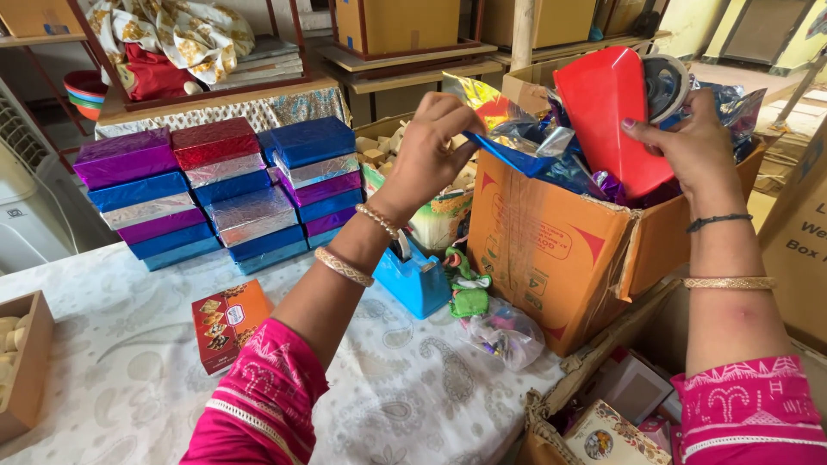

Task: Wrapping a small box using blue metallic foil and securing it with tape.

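My left hand (431,146) pinches a shiny blue and gold foil sheet (517,138) at the top of an open orange cardboard box (551,250). My right hand (689,142) grips a red plastic scoop-like piece (607,112) standing up out of the same box, with a roll of tape (663,82) just behind my fingers. More crumpled foil fills the box around both hands. Both arms wear pink sleeves and gold bangles.
Stacks of foil-wrapped boxes in purple, blue, red and silver (215,189) stand at the back left. A blue tape dispenser (413,275), a small orange printed box (228,323), a clear bag of small items (508,336) and a wooden tray (26,362) lie on the white patterned tablecloth.
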